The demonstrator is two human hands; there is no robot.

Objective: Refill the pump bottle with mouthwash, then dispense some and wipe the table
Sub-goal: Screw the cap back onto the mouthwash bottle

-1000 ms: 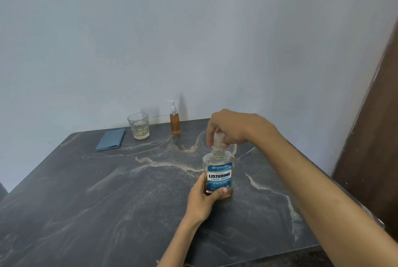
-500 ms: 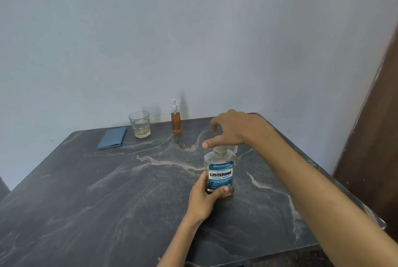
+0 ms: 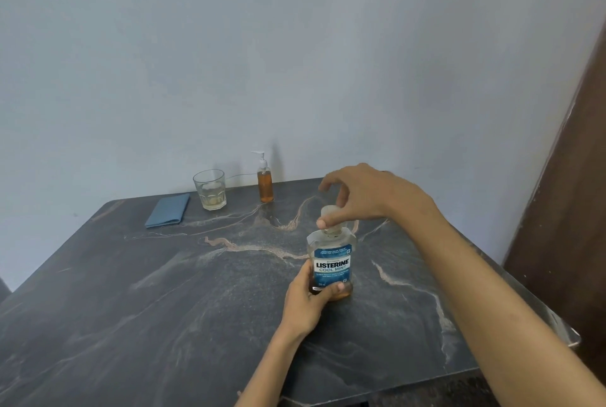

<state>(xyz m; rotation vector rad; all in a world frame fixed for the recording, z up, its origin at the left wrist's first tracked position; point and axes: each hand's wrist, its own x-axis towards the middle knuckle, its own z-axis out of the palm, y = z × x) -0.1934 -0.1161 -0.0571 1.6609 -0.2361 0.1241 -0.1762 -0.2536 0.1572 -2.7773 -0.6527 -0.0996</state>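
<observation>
The table [image 3: 137,314] is dark grey stone, veined with pale cream and rust-pink streaks. The Listerine bottle [image 3: 332,262] is clear with a blue and white label in dark lettering, a see-through cap [image 3: 331,214] and an amber tint low down. At the back stand a pump bottle [image 3: 265,184] of orange-amber liquid with a white pump, a clear glass [image 3: 210,189] of pale yellowish liquid and a folded slate-blue cloth [image 3: 169,210], against a pale grey-blue wall [image 3: 262,45].

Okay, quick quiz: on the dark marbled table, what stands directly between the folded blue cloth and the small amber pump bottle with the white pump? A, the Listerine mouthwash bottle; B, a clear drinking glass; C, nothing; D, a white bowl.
B: the clear drinking glass stands at the table's far edge, with the folded blue cloth to its left and the small amber pump bottle to its right.
</observation>
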